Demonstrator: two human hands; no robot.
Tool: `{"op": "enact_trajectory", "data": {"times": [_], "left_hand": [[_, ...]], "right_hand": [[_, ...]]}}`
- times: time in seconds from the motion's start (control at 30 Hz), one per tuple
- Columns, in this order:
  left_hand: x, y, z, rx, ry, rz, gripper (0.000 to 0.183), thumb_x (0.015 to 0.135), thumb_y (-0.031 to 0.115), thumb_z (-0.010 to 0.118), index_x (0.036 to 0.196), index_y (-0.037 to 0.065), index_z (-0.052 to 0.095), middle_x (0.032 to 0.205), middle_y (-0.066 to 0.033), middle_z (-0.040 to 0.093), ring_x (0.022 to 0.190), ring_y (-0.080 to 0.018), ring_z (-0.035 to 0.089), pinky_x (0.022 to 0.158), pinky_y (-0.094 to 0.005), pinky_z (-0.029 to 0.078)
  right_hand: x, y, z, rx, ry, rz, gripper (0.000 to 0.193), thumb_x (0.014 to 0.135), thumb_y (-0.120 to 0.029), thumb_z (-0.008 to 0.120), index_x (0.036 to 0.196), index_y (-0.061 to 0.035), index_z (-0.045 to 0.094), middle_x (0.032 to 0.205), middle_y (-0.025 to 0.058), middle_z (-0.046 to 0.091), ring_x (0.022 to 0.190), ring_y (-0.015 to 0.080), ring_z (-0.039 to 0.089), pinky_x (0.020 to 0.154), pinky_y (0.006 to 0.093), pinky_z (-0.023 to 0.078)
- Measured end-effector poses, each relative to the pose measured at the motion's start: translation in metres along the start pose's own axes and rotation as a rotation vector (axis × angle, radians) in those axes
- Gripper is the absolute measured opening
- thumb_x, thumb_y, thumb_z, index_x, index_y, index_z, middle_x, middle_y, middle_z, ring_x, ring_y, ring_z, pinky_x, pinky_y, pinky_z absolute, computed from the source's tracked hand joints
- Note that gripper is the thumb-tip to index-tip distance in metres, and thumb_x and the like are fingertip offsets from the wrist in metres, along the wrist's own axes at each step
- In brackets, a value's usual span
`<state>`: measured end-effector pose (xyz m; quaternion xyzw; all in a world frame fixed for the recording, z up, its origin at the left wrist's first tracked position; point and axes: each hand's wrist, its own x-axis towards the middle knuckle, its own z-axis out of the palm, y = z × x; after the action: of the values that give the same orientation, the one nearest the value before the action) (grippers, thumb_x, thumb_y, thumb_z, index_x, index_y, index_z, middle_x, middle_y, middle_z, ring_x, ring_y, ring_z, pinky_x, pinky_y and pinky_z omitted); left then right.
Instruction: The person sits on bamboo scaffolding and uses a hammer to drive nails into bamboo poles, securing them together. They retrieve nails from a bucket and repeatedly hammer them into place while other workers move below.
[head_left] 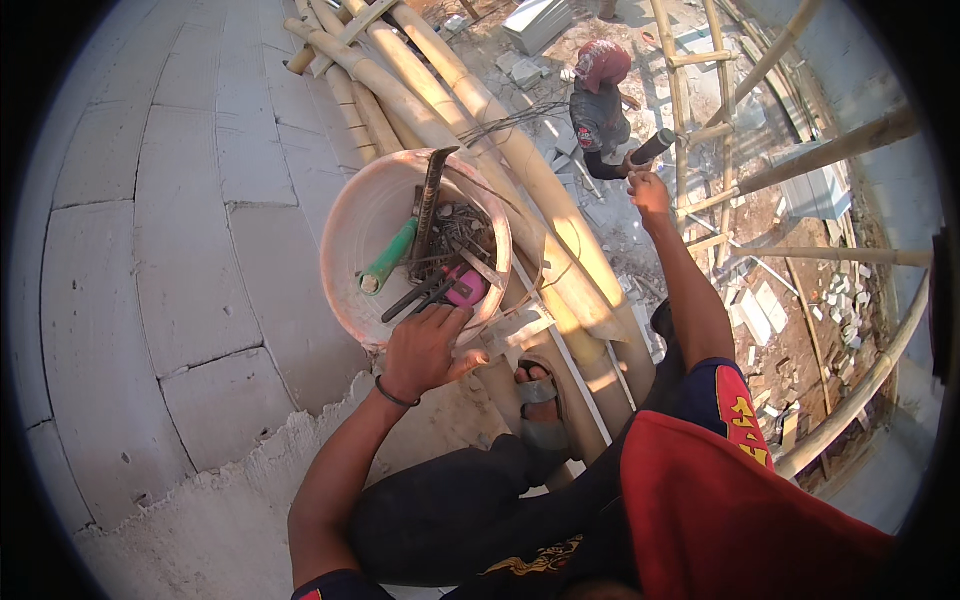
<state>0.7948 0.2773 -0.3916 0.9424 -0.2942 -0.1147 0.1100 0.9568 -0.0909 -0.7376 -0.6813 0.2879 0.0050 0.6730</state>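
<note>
At the near rim of a pale pink bucket (345, 215), my left hand (428, 352) lies with its thumb spread and its fingertips over the edge. Inside the bucket are a green-handled tool (390, 257), a dark curved metal bar (430, 200), a pink tape measure (464, 287), black tool handles (408, 300) and a heap of nails. My right hand (650, 193) stretches out to the right with its fingers closed. Just beyond it is a dark grey cylinder (655, 146), beside a co-worker's hand. What my right fingers hold is hard to make out.
Thick bamboo poles (500, 130) run beside the bucket, with my sandalled foot (541, 405) on them. A pale block wall (190, 240) fills the left. A co-worker (600, 110) stands below amid rubble (775, 310). A bamboo ladder (705, 110) and cross-poles (830, 160) stand right.
</note>
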Motion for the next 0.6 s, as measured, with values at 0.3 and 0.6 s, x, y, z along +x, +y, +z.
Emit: {"op": "enact_trajectory", "data": {"times": [0.3,0.6], "left_hand": [[0.016,-0.06,0.001,-0.035,-0.13,-0.451,0.047,0.085,0.043,0.065,0.106,0.001,0.062,0.099,-0.0227,0.068,0.095,-0.0374,0.066,0.079,-0.0446,0.053],[0.017,-0.061,-0.029,0.182,-0.337,-0.495,0.039,0.084,0.036,0.065,0.096,-0.001,0.07,0.099,-0.0267,0.067,0.096,-0.0396,0.066,0.082,-0.0464,0.052]], "right_hand": [[-0.187,-0.088,-0.107,-0.138,-0.315,-0.147,0.025,0.09,-0.022,0.065,0.101,-0.0001,0.063,0.078,0.0024,0.063,0.068,0.0079,0.056,0.061,0.0238,0.043],[-0.31,-0.125,-0.165,-0.14,-0.252,-0.165,0.032,0.093,-0.026,0.061,0.108,0.0014,0.062,0.088,0.0054,0.065,0.08,0.0122,0.061,0.071,0.0263,0.047]]}}
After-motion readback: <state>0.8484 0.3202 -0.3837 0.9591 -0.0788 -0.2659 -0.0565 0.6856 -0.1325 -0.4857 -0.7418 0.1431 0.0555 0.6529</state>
